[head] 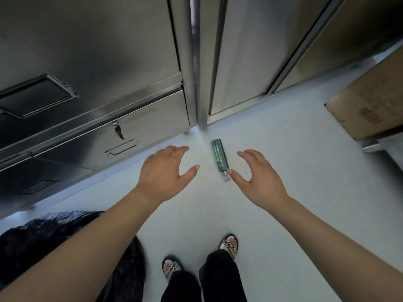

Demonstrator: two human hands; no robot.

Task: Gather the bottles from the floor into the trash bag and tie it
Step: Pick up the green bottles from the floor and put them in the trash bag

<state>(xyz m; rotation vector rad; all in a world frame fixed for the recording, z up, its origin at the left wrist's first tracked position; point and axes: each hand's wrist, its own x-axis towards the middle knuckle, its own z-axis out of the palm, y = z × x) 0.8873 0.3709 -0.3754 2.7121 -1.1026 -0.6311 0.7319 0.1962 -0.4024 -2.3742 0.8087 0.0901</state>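
Green bottle (pixel 219 158) lying on the pale floor (pixel 283 149) between left hand (pixel 165 173) and right hand (pixel 259 177) — both with fingers spread, holding nothing; black trash bag (pixel 43 229) near left — contents hidden

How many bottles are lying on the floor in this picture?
1. A green bottle lies on the floor between both hands, near the metal cabinets. Others may be hidden behind the arms or in the black trash bag.
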